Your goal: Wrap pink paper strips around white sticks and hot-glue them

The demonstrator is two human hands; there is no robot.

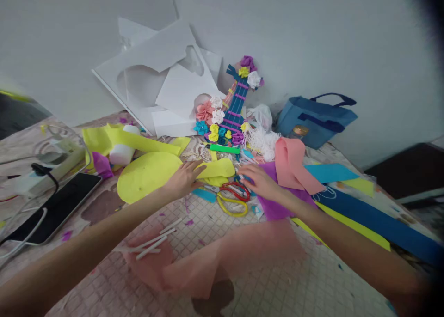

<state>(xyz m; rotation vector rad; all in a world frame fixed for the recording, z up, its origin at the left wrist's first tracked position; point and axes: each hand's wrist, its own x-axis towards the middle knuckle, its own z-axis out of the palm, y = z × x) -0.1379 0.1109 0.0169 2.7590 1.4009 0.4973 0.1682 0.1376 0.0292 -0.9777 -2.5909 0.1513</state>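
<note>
Yellow paper strip lies on the bench between the two hands, beside a yellow disc. At its left end the left hand rests with its grip spread; the right hand bends its fingers near the red-handled scissors, though I cannot tell whether that grip pinches anything. Behind sits a flower-trimmed blue guitar shape.

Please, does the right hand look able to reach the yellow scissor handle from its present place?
Probably yes. The yellow scissor handle lies uncovered, close to the right hand; only the low red handle lies between, and it should hardly block.
</note>
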